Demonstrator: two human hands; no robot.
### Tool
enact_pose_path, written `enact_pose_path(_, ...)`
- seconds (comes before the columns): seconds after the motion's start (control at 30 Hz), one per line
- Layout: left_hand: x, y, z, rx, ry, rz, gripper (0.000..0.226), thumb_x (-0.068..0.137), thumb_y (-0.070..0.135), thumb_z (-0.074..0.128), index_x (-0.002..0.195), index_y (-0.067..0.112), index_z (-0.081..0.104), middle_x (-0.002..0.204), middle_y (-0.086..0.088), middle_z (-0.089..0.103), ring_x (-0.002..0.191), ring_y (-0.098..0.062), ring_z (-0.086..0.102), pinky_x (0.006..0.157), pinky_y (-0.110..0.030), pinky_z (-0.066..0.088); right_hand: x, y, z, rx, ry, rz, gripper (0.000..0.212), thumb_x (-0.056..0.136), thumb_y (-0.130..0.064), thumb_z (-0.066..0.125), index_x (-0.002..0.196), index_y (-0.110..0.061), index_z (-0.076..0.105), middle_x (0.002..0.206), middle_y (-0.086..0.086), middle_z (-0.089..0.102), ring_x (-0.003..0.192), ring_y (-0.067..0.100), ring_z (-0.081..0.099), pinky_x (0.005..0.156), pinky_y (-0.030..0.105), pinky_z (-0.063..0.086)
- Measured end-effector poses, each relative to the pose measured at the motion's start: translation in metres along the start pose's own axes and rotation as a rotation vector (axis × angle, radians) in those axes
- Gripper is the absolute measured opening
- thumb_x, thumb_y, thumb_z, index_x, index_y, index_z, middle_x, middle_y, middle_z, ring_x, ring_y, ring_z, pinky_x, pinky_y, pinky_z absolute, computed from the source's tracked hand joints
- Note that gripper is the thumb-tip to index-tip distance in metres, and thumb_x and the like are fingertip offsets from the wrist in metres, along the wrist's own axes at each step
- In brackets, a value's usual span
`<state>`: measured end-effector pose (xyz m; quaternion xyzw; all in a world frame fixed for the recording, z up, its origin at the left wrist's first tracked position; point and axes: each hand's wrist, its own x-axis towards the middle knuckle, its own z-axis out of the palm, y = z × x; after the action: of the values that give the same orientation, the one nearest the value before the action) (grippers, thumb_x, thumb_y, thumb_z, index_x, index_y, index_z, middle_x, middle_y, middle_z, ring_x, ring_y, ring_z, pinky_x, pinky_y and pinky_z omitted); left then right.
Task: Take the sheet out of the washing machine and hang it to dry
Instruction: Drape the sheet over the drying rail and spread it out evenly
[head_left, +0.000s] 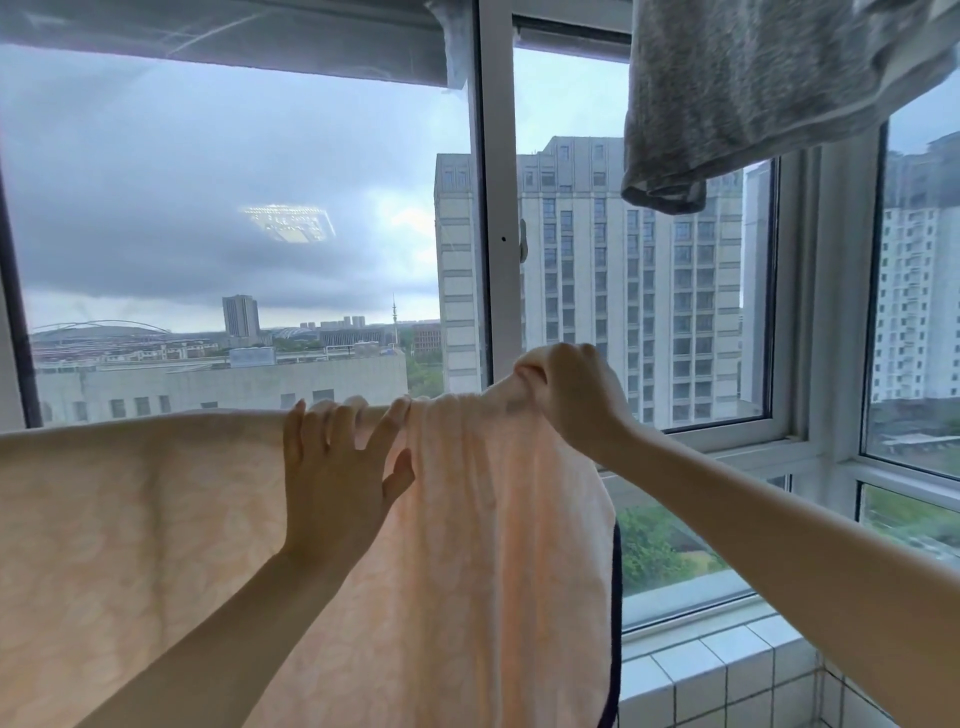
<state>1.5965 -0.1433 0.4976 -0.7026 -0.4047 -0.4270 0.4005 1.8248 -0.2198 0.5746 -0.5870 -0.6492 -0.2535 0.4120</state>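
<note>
A pale peach sheet (145, 519) with a faint pattern hangs draped over a horizontal line in front of the window, filling the lower left and middle. My left hand (337, 478) lies on the sheet near its top fold, fingers spread and hooked over the edge. To its right, my right hand (571, 389) grips a bunched end of the sheet and holds it a little above the fold. The line or rod under the sheet is hidden by the fabric.
A grey cloth (753, 88) hangs from above at the upper right. Behind the sheet is a white-framed window (493, 208) with tall buildings outside. A white tiled ledge (727, 670) runs below the window at the lower right.
</note>
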Motion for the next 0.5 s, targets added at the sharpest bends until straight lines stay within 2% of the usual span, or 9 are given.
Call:
enact_pose_path(0.1,0.000,0.000,0.000,0.005,0.015,-0.002,0.046,0.094,0.044,0.040,0.130,0.021,0.056,0.116,-0.017,0.056,0.107,-0.041,0.050,0.106,-0.058,0.028,0.004,0.019,-0.008,-0.014,0.012,0.061,0.024,0.095,-0.009,0.053,0.081,-0.007,0.072,0.073,0.007,0.071,0.064,0.019,0.066,0.066,0.038,0.057)
enact_pose_path(0.3,0.001,0.001,0.001,0.003,0.024,-0.003,0.046,0.092,0.042,0.042,0.130,0.021,0.057,0.116,-0.018,0.056,0.106,-0.042,0.050,0.106,-0.058,0.028,-0.003,0.043,-0.013,-0.069,-0.015,0.135,0.020,0.095,-0.012,0.055,0.092,-0.010,0.075,0.083,0.005,0.074,0.069,0.019,0.067,0.065,0.034,0.056)
enact_pose_path(0.5,0.001,0.002,0.002,-0.002,0.026,-0.008,0.045,0.093,0.041,0.042,0.130,0.020,0.057,0.115,-0.018,0.056,0.106,-0.041,0.050,0.106,-0.059,0.028,-0.008,0.022,-0.007,0.112,-0.094,-0.069,0.016,0.092,-0.011,0.060,0.102,-0.008,0.072,0.094,0.004,0.074,0.067,0.006,0.065,0.070,0.021,0.056)
